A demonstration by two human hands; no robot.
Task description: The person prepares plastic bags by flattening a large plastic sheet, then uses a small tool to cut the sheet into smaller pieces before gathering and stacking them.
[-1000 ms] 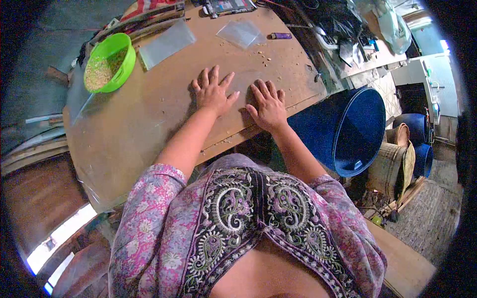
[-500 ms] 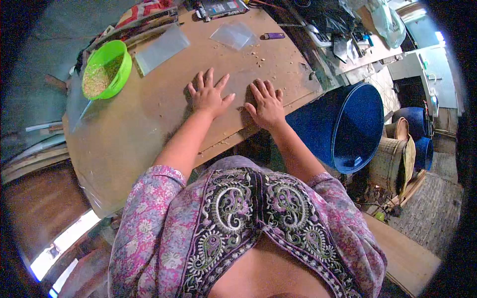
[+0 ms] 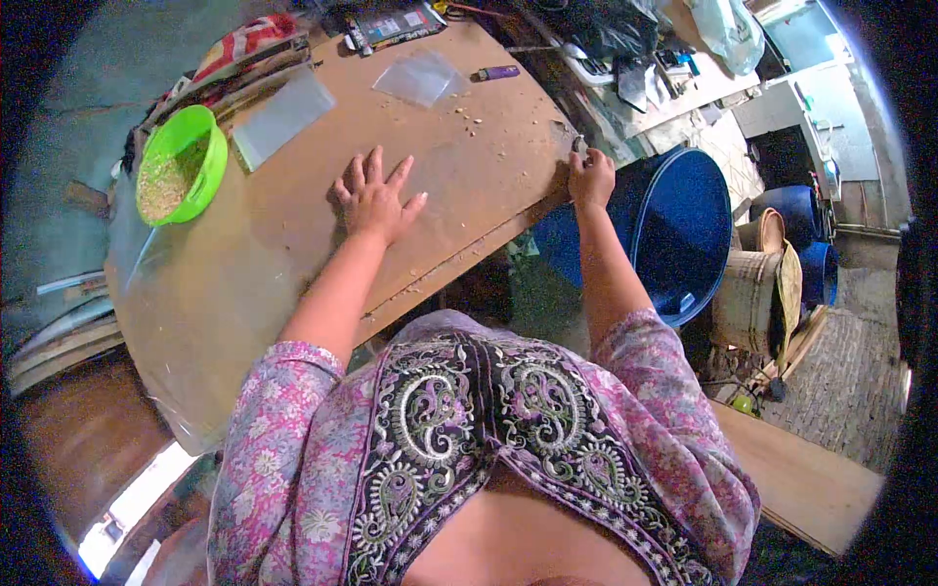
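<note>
The left hand [image 3: 374, 210] lies palm down, fingers spread, on the table [image 3: 264, 254] at the centre left of the frame. The right hand [image 3: 592, 183], right of centre, is at the table's corner, fingers bent at a small dark object [image 3: 578, 146] too small to make out. A green bowl [image 3: 213, 161] of grain [image 3: 162, 190] sits at upper left, tilted in the frame. Just right of it lies a clear bag [image 3: 283, 117]; a second bag [image 3: 420, 78] lies at upper centre, near a purple lighter [image 3: 495, 73]. Loose seeds [image 3: 473, 121] dot the wood below them. A blue drum [image 3: 684, 225] fills the right, beside a basket [image 3: 745, 305].
</note>
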